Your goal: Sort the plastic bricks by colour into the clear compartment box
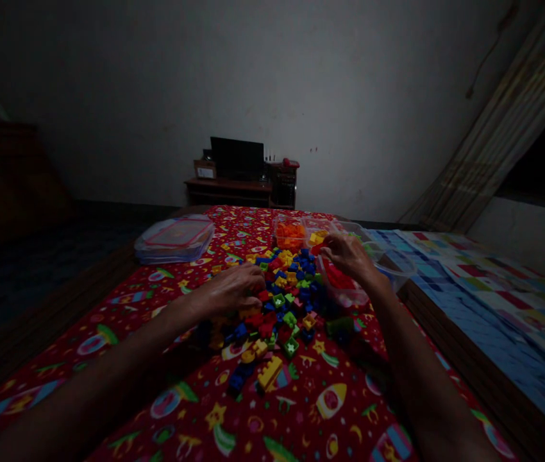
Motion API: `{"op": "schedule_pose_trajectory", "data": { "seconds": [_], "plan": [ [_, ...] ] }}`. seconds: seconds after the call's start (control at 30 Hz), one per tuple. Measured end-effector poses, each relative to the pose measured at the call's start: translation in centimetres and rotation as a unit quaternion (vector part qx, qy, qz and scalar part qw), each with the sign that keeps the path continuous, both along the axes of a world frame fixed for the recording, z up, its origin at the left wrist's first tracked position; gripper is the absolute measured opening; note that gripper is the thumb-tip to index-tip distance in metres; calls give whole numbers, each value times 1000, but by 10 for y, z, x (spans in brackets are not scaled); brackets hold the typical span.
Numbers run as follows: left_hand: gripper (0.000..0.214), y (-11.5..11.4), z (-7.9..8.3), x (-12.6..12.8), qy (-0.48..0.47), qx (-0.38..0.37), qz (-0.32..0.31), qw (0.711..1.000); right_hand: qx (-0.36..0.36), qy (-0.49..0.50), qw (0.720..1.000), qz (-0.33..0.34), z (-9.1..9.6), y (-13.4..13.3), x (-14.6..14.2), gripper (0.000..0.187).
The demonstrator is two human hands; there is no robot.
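A loose pile of toy building bricks in red, yellow, blue and green lies on a red printed cloth. Over its left side, my left hand has its fingers curled down among the bricks; whatever is between them is hidden. My right hand pinches a red brick above the near rim of a clear plastic box with red bricks inside. Behind that, one clear box contains orange bricks and a neighbouring clear box contains yellow ones.
Stacked clear lids lie at the left edge of the cloth. A round clear tub stands at the right. A yellow brick sits near me. Farther off are a desk with a dark monitor and, rightward, a patterned bed cover.
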State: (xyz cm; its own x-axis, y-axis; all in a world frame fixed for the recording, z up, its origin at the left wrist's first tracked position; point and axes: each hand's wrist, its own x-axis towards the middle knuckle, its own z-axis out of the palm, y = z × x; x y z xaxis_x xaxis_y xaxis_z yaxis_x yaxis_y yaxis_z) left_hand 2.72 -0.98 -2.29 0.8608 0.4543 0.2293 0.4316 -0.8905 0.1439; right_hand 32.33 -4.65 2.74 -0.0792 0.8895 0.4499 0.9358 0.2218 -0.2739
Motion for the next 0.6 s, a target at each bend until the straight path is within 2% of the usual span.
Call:
{"op": "schedule_pose_trajectory", "data": {
  "seconds": [0.13,0.2,0.27,0.33,0.4,0.5,0.6],
  "plan": [
    [29,-3,4,8,-65,-6,6,998,-22,-5,996,-87,-3,2,19,18],
    [34,-2,8,10,-118,-29,34,992,-43,-13,992,-116,-6,3,24,22],
    [38,-1,11,12,-164,-62,78,981,-37,-24,992,-116,-8,3,23,25],
    [42,0,12,13,-199,-106,118,967,-6,-25,997,-75,-8,0,13,25],
    [46,1,12,13,-219,-155,146,952,8,-15,1000,2,-4,-6,-6,21],
    [50,-1,11,15,-235,-198,166,937,-26,-16,991,129,-1,-19,-42,27],
    [49,-5,10,18,-239,-186,171,938,-47,-43,985,162,-6,-29,-73,31]
  ]
}}
